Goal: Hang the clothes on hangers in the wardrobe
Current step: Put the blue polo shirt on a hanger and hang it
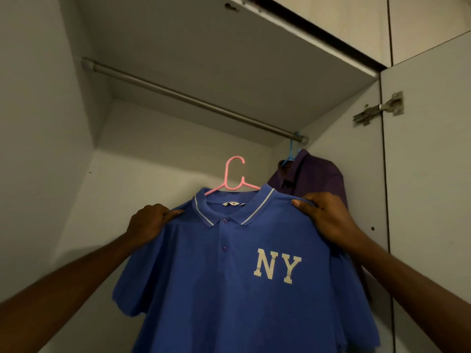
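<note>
A blue polo shirt point(229, 276) marked "NY" is held up inside the open wardrobe point(153, 161), below the metal rail point(191, 98) and clear of it, with a pink hanger point(233, 178) seated in its collar, hook uppermost. The left hand point(149, 221) has a closed grip on the shirt's left shoulder and the right hand point(323, 216) a closed grip on its right shoulder, so the garment hangs between and below both grips. A purple shirt point(313, 177) on a blue hanger point(290, 155) hangs at the rail's right end, just behind the right hand.
</note>
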A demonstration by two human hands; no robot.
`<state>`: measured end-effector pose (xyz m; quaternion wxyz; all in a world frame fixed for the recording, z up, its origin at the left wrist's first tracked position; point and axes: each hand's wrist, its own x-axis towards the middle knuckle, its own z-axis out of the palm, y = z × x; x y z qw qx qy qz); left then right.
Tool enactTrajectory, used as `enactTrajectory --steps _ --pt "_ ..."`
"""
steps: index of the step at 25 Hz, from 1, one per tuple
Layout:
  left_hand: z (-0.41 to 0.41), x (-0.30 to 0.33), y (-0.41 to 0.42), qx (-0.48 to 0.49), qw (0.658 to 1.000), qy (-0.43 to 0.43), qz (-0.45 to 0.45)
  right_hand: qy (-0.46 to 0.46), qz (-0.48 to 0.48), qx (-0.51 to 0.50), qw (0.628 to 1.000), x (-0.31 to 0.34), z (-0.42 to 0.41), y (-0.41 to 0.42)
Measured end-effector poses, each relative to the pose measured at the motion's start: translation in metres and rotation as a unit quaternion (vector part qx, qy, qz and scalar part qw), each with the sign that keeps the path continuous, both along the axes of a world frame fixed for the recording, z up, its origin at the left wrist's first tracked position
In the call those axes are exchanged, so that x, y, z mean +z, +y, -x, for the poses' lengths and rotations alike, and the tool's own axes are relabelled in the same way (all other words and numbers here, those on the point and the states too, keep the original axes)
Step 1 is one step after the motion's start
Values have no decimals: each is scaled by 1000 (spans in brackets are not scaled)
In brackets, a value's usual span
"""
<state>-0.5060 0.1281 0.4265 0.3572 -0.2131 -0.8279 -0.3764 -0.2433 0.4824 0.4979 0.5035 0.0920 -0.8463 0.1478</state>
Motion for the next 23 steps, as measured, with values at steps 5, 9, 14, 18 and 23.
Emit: enactTrajectory --steps 5,9,14,18,23 --pt "66 36 45 -73 995 23 -64 6 -62 -73 995 46 5 3" --pt "125 69 89 -147 985 5 -85 40 -101 -186 977 79 22 6" --pt "168 99 141 -233 966 -5 -111 40 -171 -326 929 110 45 16" --pt "197 130 189 -272 955 -20 -116 23 -203 -413 888 135 57 29" --pt "209 172 249 -311 935 -80 -152 24 -233 -474 849 166 57 33"
